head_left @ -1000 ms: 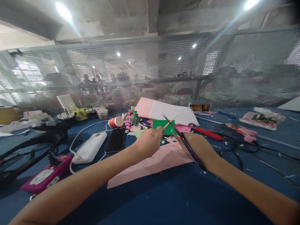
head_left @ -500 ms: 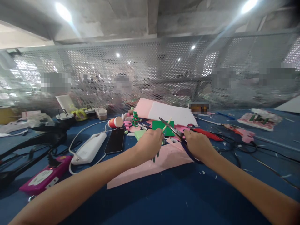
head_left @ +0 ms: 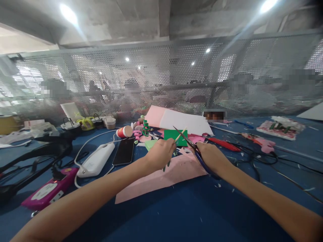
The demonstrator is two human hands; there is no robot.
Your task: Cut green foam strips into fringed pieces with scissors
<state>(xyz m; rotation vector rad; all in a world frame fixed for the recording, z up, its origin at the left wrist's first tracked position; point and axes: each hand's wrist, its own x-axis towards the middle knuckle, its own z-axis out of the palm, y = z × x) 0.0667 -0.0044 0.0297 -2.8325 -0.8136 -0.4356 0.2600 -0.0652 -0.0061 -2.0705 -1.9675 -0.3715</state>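
Note:
My left hand (head_left: pixel 161 154) is closed around a thin pale stick (head_left: pixel 181 133) whose tip points up and to the right; green strips (head_left: pixel 166 166) hang below the fist. In my right hand (head_left: pixel 210 155) are dark-handled scissors (head_left: pixel 188 140), their blades reaching up and left beside the stick. The blades look nearly closed; whether they touch the stick I cannot tell. Behind both hands lies a bright green sheet (head_left: pixel 169 134). Under them a pink sheet of paper (head_left: pixel 151 186) is spread on the blue table (head_left: pixel 156 218).
On the left are a phone (head_left: pixel 123 152), a white power bank (head_left: pixel 97 159) with a cable and a purple power strip (head_left: pixel 50 191). A red-handled tool (head_left: pixel 224 144) and a pink glue gun (head_left: pixel 263 144) with black cords lie right. A perforated metal screen (head_left: pixel 151 74) stands behind.
The scissors' blades have drawn closer together and shifted slightly right, near the stick. The left hand has barely moved.

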